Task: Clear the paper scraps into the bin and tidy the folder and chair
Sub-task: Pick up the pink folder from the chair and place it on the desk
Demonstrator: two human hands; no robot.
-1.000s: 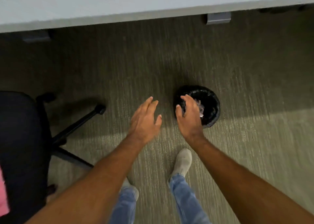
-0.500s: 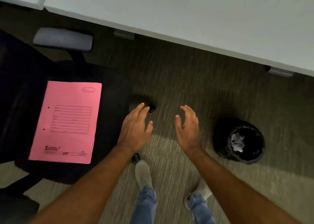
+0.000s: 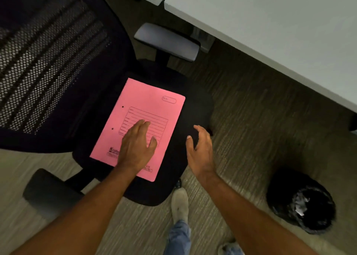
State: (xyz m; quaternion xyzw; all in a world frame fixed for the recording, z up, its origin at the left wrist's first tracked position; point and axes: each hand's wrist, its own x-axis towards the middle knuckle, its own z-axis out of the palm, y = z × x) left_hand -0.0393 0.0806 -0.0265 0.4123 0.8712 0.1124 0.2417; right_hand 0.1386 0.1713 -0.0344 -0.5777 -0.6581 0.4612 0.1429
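A pink folder (image 3: 146,107) lies flat on the seat of a black office chair (image 3: 195,107) at the centre left. My left hand (image 3: 138,144) hovers over the folder's near half, fingers spread, holding nothing; whether it touches the folder I cannot tell. My right hand (image 3: 201,148) is open over the seat's right edge, beside the folder. A black bin (image 3: 282,193) stands on the carpet at the lower right, with white paper scraps (image 3: 300,204) inside it.
The chair's mesh backrest (image 3: 48,61) fills the upper left, with grey armrests (image 3: 168,41) at the far side and near left. A white desk (image 3: 270,28) spans the upper right. My feet (image 3: 179,204) stand on the striped carpet between chair and bin.
The view swung left from the bin to the chair. Both hands moved away from the bin and now reach over the seat, the left one above the pink folder.
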